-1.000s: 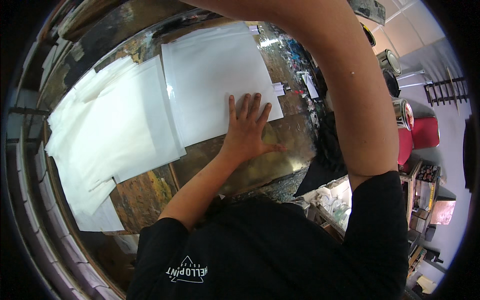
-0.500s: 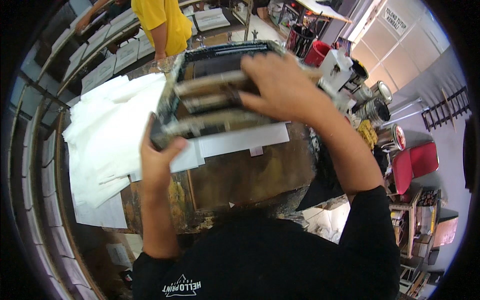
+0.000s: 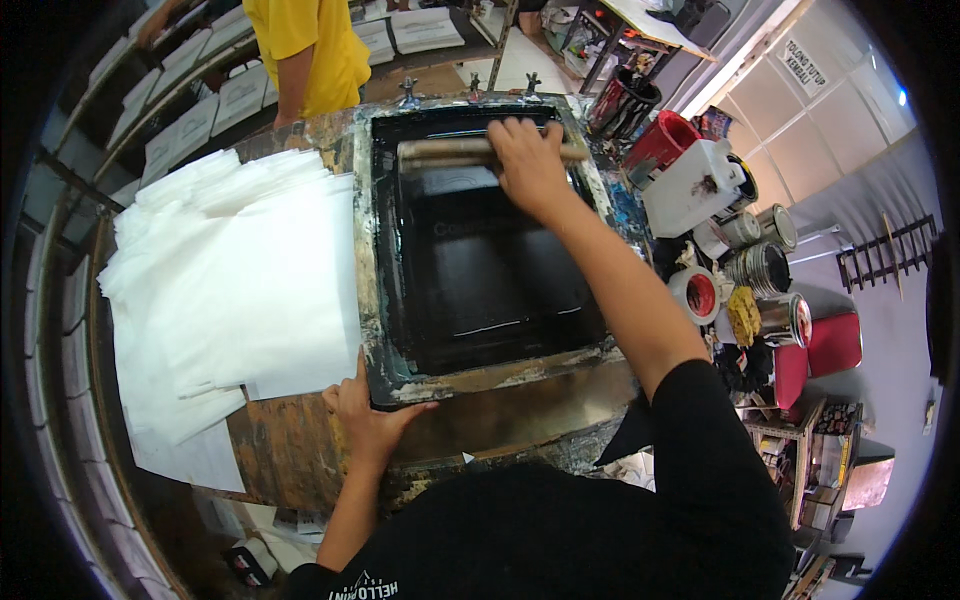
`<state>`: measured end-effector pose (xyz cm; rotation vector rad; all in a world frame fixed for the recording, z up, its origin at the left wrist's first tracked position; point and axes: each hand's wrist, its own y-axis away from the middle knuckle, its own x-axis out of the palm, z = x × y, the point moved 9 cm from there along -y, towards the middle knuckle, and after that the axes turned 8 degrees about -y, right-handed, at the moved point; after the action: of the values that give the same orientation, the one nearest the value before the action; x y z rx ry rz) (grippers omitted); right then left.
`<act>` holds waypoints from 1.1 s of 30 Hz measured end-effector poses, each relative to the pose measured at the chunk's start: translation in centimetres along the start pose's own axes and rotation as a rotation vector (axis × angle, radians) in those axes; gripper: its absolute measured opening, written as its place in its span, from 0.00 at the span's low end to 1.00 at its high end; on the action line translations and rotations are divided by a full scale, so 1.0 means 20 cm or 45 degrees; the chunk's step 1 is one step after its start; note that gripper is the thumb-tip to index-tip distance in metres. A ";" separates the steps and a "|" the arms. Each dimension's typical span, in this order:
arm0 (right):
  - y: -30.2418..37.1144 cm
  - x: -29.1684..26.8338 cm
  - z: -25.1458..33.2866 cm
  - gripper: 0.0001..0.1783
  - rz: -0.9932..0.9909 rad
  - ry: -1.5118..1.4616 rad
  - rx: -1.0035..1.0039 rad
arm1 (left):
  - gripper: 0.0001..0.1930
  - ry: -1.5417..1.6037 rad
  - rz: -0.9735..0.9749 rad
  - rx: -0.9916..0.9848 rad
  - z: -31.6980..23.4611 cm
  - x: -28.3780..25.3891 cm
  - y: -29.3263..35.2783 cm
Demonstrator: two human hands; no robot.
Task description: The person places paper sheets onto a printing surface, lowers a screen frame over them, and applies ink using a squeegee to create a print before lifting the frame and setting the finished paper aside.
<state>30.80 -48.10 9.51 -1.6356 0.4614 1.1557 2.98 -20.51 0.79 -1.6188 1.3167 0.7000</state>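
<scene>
one right hand (image 3: 527, 165) is clamped on one wooden squeegee (image 3: 445, 151), fingers curled over its bar, inside the far end of one framed dark screen (image 3: 367, 250). one left hand (image 3: 368, 412) touches the screen's near left corner, thumb and forefinger spread wide apart. three metal wing nuts (image 3: 475, 84) stand at its far edge. one pile of white sheets (image 3: 235, 285) lies left; one white jug (image 3: 692, 185) sits right.

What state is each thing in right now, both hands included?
Right hand: closed on the squeegee.
Squeegee: held near the far side of the screen frame.
Left hand: spread at the screen frame's near left corner.
Screen frame: lying down on the table.
White sheets: loosely piled, edges uneven.
White jug: dark-smudged.
</scene>
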 end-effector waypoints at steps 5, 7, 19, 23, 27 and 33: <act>-0.15 0.13 -0.05 0.34 0.212 -0.036 -0.028 | 0.70 -0.008 0.005 -0.006 -0.01 0.00 -0.01; -0.02 0.04 0.04 0.34 0.317 -0.167 -0.076 | 0.70 -0.038 0.042 -0.027 0.00 0.01 -0.01; 0.78 -0.48 0.58 0.25 0.612 -0.335 -0.050 | 0.64 -0.144 0.082 -0.110 0.02 0.02 0.01; 0.84 -0.43 0.63 0.14 0.568 -0.245 -0.037 | 0.64 -0.162 0.082 -0.107 0.02 0.03 0.01; 0.78 -0.34 0.58 0.13 0.508 -0.182 -0.023 | 0.65 -0.129 0.103 -0.112 0.03 0.04 0.00; 0.41 -0.07 0.33 0.27 0.381 -0.120 -0.050 | 0.64 -0.108 0.128 -0.095 0.04 0.04 0.01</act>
<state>20.95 -45.69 6.39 -1.5731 0.6412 1.4645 3.07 -20.19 -0.29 -1.5725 1.3306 0.8789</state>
